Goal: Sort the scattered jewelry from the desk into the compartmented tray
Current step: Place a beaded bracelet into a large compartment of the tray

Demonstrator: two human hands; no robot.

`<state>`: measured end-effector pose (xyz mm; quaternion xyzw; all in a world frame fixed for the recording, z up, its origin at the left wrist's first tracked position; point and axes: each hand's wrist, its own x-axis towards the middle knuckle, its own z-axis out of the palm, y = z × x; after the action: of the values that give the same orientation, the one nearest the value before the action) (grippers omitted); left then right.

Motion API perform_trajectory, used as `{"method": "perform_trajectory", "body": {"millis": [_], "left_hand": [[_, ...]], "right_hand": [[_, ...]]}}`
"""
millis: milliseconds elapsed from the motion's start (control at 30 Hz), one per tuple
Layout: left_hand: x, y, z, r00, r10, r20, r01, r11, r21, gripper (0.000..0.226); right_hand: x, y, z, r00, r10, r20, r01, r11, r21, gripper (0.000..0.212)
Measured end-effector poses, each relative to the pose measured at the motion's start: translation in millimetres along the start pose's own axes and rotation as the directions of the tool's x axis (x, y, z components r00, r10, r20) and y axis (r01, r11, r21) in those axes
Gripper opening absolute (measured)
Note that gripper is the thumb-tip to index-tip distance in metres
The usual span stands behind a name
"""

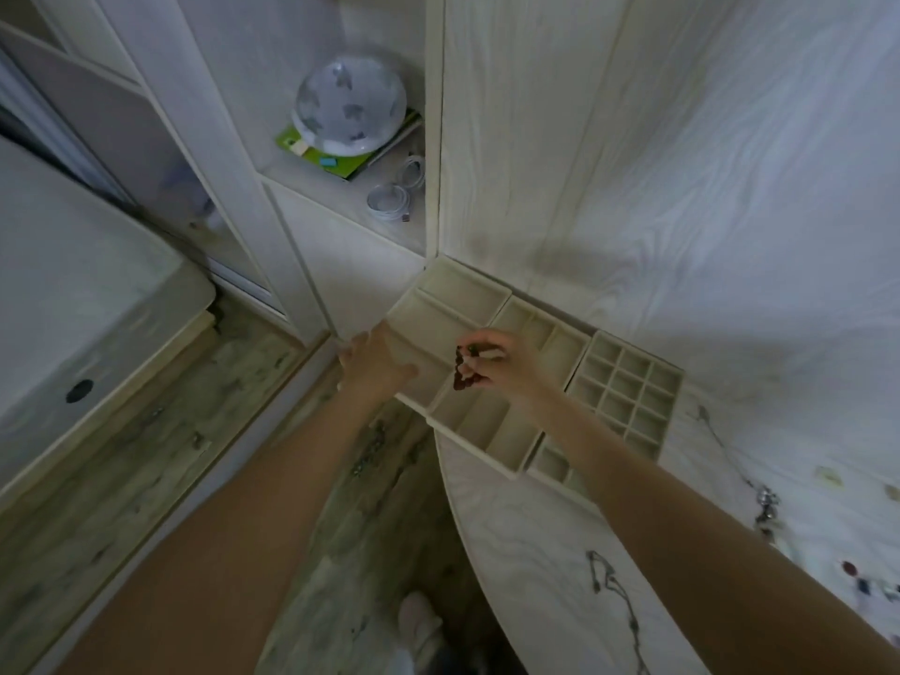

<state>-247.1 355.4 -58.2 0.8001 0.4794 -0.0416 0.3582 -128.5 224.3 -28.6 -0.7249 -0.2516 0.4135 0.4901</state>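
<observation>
Right hand (492, 360) pinches a dark beaded piece (460, 375), which hangs long axis downward, directly above the compartmented tray (492, 433) at the desk's (560, 552) left edge. Left hand (377, 360), fingers straight, steadies the tray's left rim.

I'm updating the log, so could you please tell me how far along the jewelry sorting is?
Early, it seems. Done: nothing visible; the tray compartments in view look empty. In hand: the right hand pinches a dark beaded piece over the tray while the left hand rests on its edge. Left: a chain and small pieces lie on the desk.
</observation>
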Motion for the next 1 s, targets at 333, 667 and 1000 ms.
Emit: {"method": "perform_trajectory", "body": {"millis": [333,667,1000], "left_hand": [[8.1,-18.2,-5.4,0.999,0.006,-0.037,-0.007,1.0,-0.027,0.07],[12.8,-25.6,-0.2,0.999,0.032,0.006,-0.032,0.999,-0.018,0.057],[9.2,-23.6,-4.0,0.999,0.028,0.04,-0.029,0.999,0.015,0.052]], "right_hand": [[28.8,15.8,53.5,0.999,0.044,-0.03,-0.05,0.974,-0.22,0.03],[37.0,19.4,60.7,0.997,0.016,0.078,0.053,0.597,-0.801,0.033],[17.8,27.8,46.2,0.984,-0.13,0.118,0.166,0.471,-0.866,0.031]]}}
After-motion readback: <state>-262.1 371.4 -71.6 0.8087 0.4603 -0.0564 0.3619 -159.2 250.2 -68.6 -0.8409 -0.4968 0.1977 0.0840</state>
